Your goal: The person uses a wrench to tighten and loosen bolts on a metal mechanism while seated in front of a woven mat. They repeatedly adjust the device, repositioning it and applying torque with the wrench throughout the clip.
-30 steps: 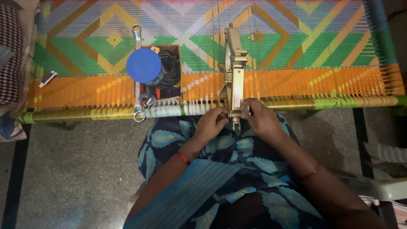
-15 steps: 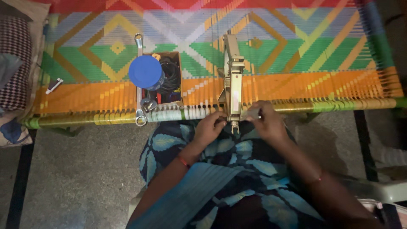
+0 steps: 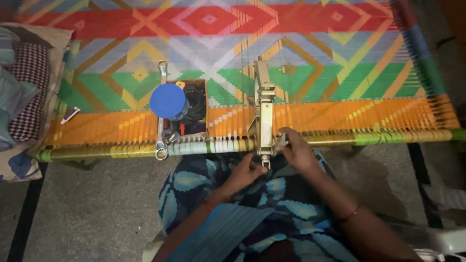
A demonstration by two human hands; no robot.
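Left hand [image 3: 245, 172] has dropped a bit below the frame rail since a second ago; back then both hands sat level on either side of the device's near end. Right hand [image 3: 296, 153] hasn't shifted much. View has also slid, so more of the red band of the cot shows at the top.

Metal clamp device [image 3: 263, 114] lies on the woven cot [image 3: 340, 77], long axis running away from the person, near end overhanging the near frame rail [image 3: 388, 137]. Right hand is curled around something small and pale just right of that near end, fingers closed on it, touching the device body. Can't tell what the piece is. Left hand has fingers bunched together, tips at the small fitting hanging off the device's bottom end; whether it actually pinches it, can't tell.

Left of the device, well apart: small open box [image 3: 196, 109] of dark parts, with a blue round lid [image 3: 168, 101] sitting over its left side. Long spanner [image 3: 161, 121] lies beside the box, one ring end hanging over the rail. Small pale tool [image 3: 71, 115] lies further left on the orange band. Bundled cloth [image 3: 24, 92] sits at the cot's left end.

Person is seated facing the rail, blue patterned garment [image 3: 272, 204] across the lap.
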